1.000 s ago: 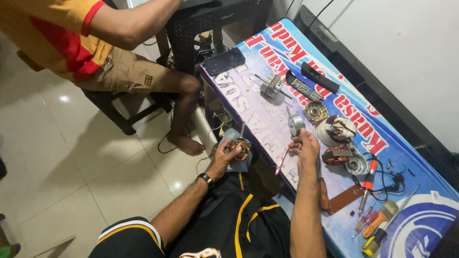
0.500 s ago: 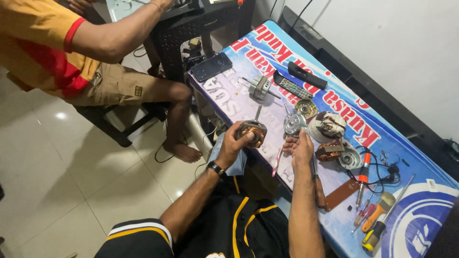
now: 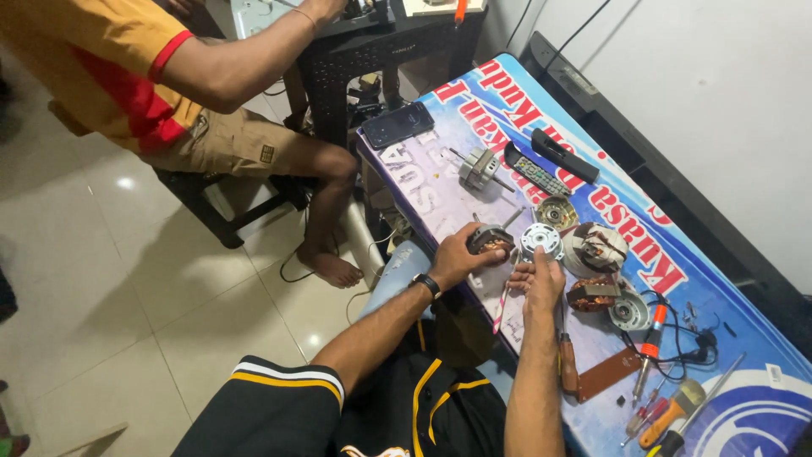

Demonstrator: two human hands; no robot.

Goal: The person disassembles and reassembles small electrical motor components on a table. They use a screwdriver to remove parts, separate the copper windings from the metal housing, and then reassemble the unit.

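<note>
A small motor lies in pieces on the table (image 3: 474, 110), and the job looks to me about half done. My left hand (image 3: 457, 256) closes around the dark motor core (image 3: 491, 240) at the near edge of the table. My right hand (image 3: 539, 283) rests just beside it with fingers loosely open, the fingertips touching the white end cap (image 3: 542, 240). Already apart, I judge: a wound stator (image 3: 595, 248), a second coil (image 3: 590, 293), a round housing (image 3: 630, 312) and a brass-coloured ring (image 3: 556, 212). Refitting or further stripping seems left. A printed blue-and-white banner covers the table; screwdrivers (image 3: 668, 415), a soldering iron (image 3: 648, 354), a remote (image 3: 535, 173) and a phone (image 3: 397, 125) lie about. The floor is pale tile, the wall white. Another person (image 3: 169, 93) sits to the left at a black stand.
</note>
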